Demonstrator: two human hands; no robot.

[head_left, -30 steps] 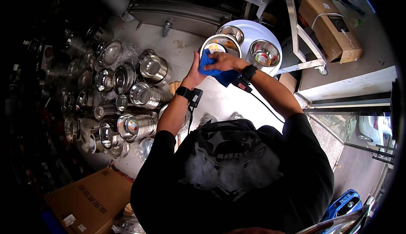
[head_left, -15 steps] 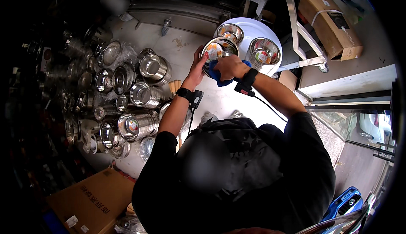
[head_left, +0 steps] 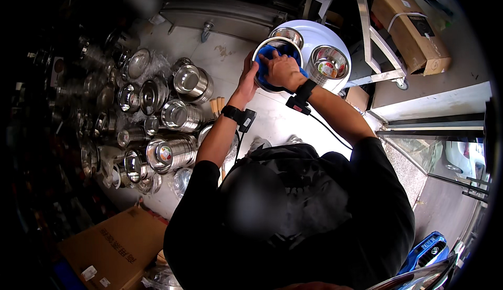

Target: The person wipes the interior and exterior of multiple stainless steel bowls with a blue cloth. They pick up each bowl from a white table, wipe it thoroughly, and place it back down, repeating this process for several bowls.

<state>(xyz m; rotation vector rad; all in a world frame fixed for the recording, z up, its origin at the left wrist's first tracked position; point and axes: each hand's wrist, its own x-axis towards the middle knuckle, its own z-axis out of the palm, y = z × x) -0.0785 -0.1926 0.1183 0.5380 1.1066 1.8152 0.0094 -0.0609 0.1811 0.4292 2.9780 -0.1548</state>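
Observation:
A round stainless steel bowl (head_left: 271, 85) is tilted up in front of me at the near left edge of a round white table (head_left: 318, 27). My left hand (head_left: 247, 82) grips its left rim, the thumb on the near side. Inside the bowl, my right hand (head_left: 284, 72) presses a crumpled blue cloth (head_left: 265, 54) against the inner wall, which the cloth mostly covers. Behind it stands another steel bowl (head_left: 291, 34), and to the right a deeper steel bowl (head_left: 329, 64) with a colourful label inside. Both my wrists wear black bands with small cabled boxes.
Many steel pots (head_left: 181, 116) and basins, some in plastic wrap, crowd the floor at left, beside wooden handles (head_left: 217, 105). A metal frame on casters (head_left: 387, 75) stands right of the table, near a long cardboard box (head_left: 411, 34). A flat carton (head_left: 115, 245) lies at lower left.
My right hand and the blue cloth have moved from the bowl's near rim into its inside. The cloth now covers the colourful label that showed there.

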